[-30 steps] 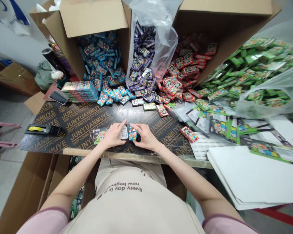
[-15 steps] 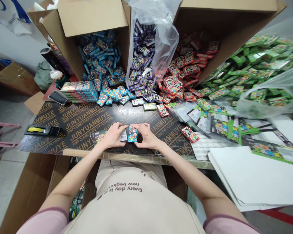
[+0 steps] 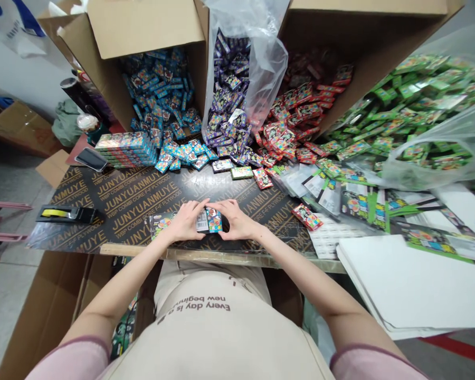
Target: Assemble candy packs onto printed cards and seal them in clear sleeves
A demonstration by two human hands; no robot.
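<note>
At the table's front edge, my left hand (image 3: 187, 221) is closed around a flat printed card sleeve (image 3: 202, 221) with a barcode panel; its colourful end sticks out on the left of the hand. My right hand (image 3: 237, 221) pinches a small blue candy box (image 3: 214, 219) between thumb and fingers. The blue box sits against the right end of the sleeve, and how far it goes inside is hidden. Both hands' index fingers nearly meet above it. Beyond the hands lie a white-faced box (image 3: 222, 165), a green box (image 3: 241, 172) and a red packet (image 3: 263, 178).
Behind are heaps of blue boxes (image 3: 158, 89), purple boxes (image 3: 227, 100), red packets (image 3: 301, 108) and green packets (image 3: 431, 100). Left stand stacked packs (image 3: 124, 150), a phone (image 3: 91, 159) and a tape dispenser (image 3: 67, 214). White sheets (image 3: 411, 285) lie at right.
My hands have come slightly closer together, and their index fingers now cover more of the blue box's top. The view has shifted a little; the piles look the same.
</note>
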